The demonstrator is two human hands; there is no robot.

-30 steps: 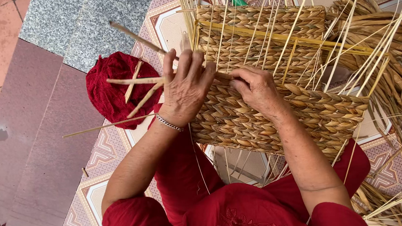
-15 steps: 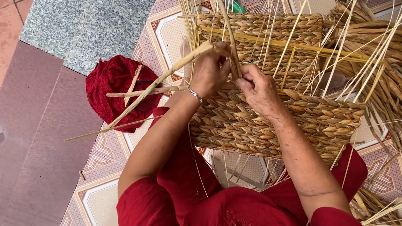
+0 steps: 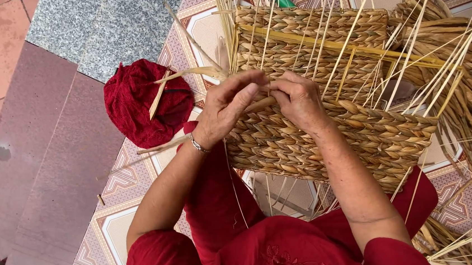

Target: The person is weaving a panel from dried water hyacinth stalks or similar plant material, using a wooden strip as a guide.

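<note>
A half-woven straw basket [image 3: 354,134] lies on my lap, its loose upright stalks fanning up and right. My left hand [image 3: 228,102], with a silver bracelet at the wrist, pinches a flat straw strand [image 3: 260,103] against the basket's left side. My right hand [image 3: 299,99] meets it from the right, fingers closed on the same strand. Both hands touch at the fingertips over the weave. My red clothing fills the bottom of the view.
A red knitted bundle [image 3: 144,103] with straw pieces on it lies on the patterned tile floor at the left. A heap of loose straw [image 3: 471,91] is piled at the right. Grey stone and reddish paving lie at the far left.
My left hand has come down from the basket's upper left corner to its side, meeting my right hand. The long strand it held out to the left is now drawn in.
</note>
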